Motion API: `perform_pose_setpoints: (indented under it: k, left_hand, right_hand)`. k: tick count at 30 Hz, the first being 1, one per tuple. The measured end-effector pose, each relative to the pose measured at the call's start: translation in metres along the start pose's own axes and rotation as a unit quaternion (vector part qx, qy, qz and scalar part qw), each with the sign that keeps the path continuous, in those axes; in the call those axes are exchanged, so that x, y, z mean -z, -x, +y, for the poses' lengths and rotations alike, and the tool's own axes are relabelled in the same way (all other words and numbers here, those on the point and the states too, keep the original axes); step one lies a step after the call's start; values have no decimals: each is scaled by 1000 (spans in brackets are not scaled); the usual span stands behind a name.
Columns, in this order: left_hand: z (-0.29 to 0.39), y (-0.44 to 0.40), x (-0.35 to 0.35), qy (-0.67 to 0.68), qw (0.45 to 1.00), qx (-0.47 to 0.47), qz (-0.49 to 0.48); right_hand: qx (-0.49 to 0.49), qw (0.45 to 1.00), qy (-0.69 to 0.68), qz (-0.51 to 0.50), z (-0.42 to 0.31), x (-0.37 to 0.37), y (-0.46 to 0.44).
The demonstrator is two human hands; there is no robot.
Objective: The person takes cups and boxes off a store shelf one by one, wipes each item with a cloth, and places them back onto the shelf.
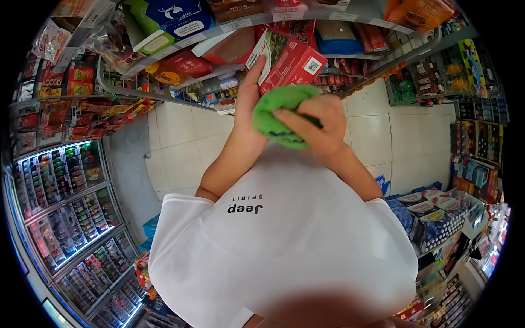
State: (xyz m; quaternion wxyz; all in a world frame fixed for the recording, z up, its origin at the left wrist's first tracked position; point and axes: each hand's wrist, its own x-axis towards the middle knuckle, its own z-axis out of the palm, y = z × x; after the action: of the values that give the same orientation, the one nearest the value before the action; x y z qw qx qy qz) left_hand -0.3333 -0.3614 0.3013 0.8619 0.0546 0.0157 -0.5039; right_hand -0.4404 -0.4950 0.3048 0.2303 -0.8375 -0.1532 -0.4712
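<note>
My left hand (249, 104) grips a red box (292, 61) with a white and green printed end and a QR code. The box is tilted, in front of the shelf. A bunched green cloth (273, 112) is in my right hand (326, 123), whose fingers are curled into it. It sits just below the box and overlaps the lower part of my left hand. Whether the cloth touches the box I cannot tell.
Ahead, a shelf (235, 24) carries red, blue and green packages. A glass-door drinks cooler (71, 191) stands at the left. Stacked drink packs (432, 210) lie at the right. Pale floor tiles (369, 131) run between the shelves.
</note>
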Motion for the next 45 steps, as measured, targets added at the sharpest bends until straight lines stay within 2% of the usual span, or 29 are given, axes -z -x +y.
perform_pose_setpoints:
  k: [1, 2, 3, 4, 5, 6, 7, 9, 10, 11, 12, 13, 15, 16, 20, 24, 27, 28, 30, 32, 35, 36, 38, 39, 40, 41, 42, 43, 45]
  left_hand:
    - [-4, 2, -11, -47, 997, -45, 29]
    - [-2, -1, -14, -30, 997, -26, 70]
    - [-1, -3, -14, -13, 994, -8, 111]
    - [-1, -7, -5, 56, 996, -32, 62]
    - [-4, -7, -1, 47, 994, -50, 82]
    - [-6, -10, -1, 37, 992, -69, 99]
    - [-6, -12, -2, 26, 989, -88, 115]
    - [-1, -2, -6, -10, 998, -33, 59]
    - [2, -1, -6, -39, 998, -20, 42]
    - [3, -1, -5, -67, 997, -9, 25]
    - [-4, -7, -12, -44, 987, -54, 142]
    - [-9, -9, -7, -73, 981, -94, 153]
    - [-16, -10, 1, -132, 960, -176, 172]
    - [-16, -9, 1, -179, 950, -178, 183]
    - [-19, 2, -2, -221, 950, -174, 137]
    - [-9, 17, 3, -221, 964, -122, 78]
    - [-8, 28, 9, -213, 974, -70, -18]
    - [-16, 31, 13, -333, 937, -94, 43]
    - [-20, 27, 24, -211, 974, -45, -74]
    - [-24, 28, 21, -241, 969, -34, -43]
    - [-22, 16, 9, -16, 994, -20, -109]
    - [-16, 14, 9, -23, 991, -21, -131]
    - [-10, 17, 8, -127, 986, -51, -91]
    - [-10, 20, 7, -178, 980, -64, -69]
    - [-14, 23, 1, -270, 962, -42, -20]
    - [-24, 27, -5, -292, 956, -15, 30]
    - [-30, 28, 1, -380, 923, -21, 49]
    - [-31, 27, 2, -413, 908, -31, 58]
    - [-30, 27, -10, -424, 901, -49, 76]
  right_hand:
    - [20, 1000, 2, -8, -1, -1, 4]
    - [38, 999, 5, -17, -2, -2, 6]
    - [-17, 999, 25, 27, 2, -1, 2]
    - [-71, 994, 46, 71, 10, 1, -7]
    - [-123, 983, 67, 115, 14, 2, -14]
    - [-140, 981, 79, 112, 13, 3, -18]
    - [-86, 992, 42, 77, 9, 2, -16]
    - [22, 999, -31, 4, 1, -2, -2]
    - [65, 998, -8, -14, -1, -4, 2]
    - [25, 1000, 9, -2, 4, 0, 2]
    - [-16, 1000, 25, 9, 10, 10, -4]
    - [-57, 997, 40, 21, 15, 16, -7]
    - [-173, 975, 60, 128, 26, 14, -10]
    - [-168, 978, 35, 123, 27, 16, -10]
    - [-152, 984, -95, 15, 32, 36, -2]
    - [-182, 975, -126, -8, 35, 47, 5]
    - [-181, 977, -110, 6, 36, 51, 7]
    - [-178, 978, -109, 10, 35, 52, 4]
    - [-176, 980, -91, 14, 29, 53, -3]
    - [-177, 983, -54, 14, 18, 48, -15]
    - [-90, 994, -11, -55, 10, 36, -15]
    - [-68, 995, -42, -66, 5, 33, -11]
    - [-23, 990, -103, -89, -3, 28, -2]
    - [-24, 993, -86, -75, 1, 30, -8]
    - [-29, 995, -68, -61, 7, 35, -19]
    - [-38, 997, -50, -49, 11, 40, -27]
    - [-64, 998, 7, 28, 19, 36, -35]
    - [-131, 989, 18, 64, 22, 33, -37]
    - [-103, 993, -18, 59, 8, 26, -46]
